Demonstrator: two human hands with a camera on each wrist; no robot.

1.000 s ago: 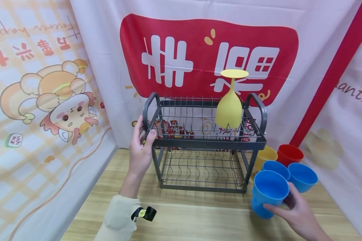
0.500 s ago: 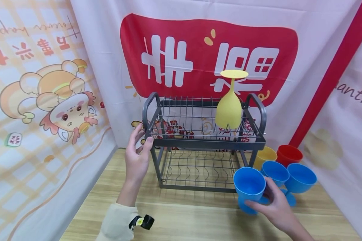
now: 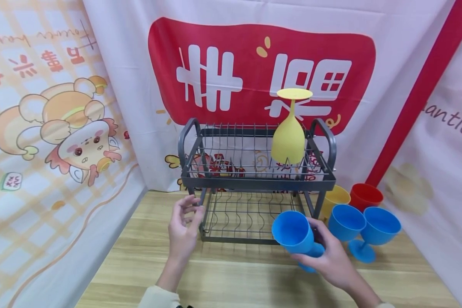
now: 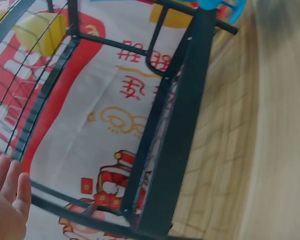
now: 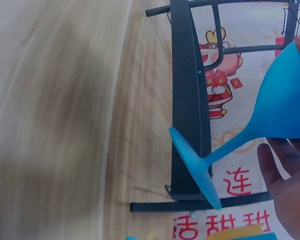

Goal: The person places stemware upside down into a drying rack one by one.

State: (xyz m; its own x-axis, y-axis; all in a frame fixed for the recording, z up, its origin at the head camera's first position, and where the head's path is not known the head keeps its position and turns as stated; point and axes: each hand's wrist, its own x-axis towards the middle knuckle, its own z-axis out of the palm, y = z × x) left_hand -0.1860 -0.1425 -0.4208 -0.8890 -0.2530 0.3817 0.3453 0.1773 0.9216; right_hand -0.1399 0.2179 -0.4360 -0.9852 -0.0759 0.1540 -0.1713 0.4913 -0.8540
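My right hand (image 3: 329,254) grips a blue plastic goblet (image 3: 291,231) by its bowl, mouth tilted up, before the rack's lower right front. In the right wrist view the stem and round foot of this goblet (image 5: 282,100) show, the foot overlapping the rack's frame. Loosely bent and holding nothing, my left hand (image 3: 185,229) hovers by the left side of the dark two-tier dish rack (image 3: 258,184). The left wrist view catches its fingers (image 4: 22,195) at the lower left. On the upper tier a yellow goblet (image 3: 288,139) stands upside down.
Right of the rack stand two more blue goblets (image 3: 346,222), a red one (image 3: 365,196) and a yellow one (image 3: 336,196), all mouth up. Printed cloth (image 3: 131,107) hangs behind and at both sides. Wooden tabletop (image 3: 231,278) lies in front.
My right hand has carried the blue goblet leftward, from near the other cups to before the rack. My left hand has let go of the rack's upper left corner and dropped lower.
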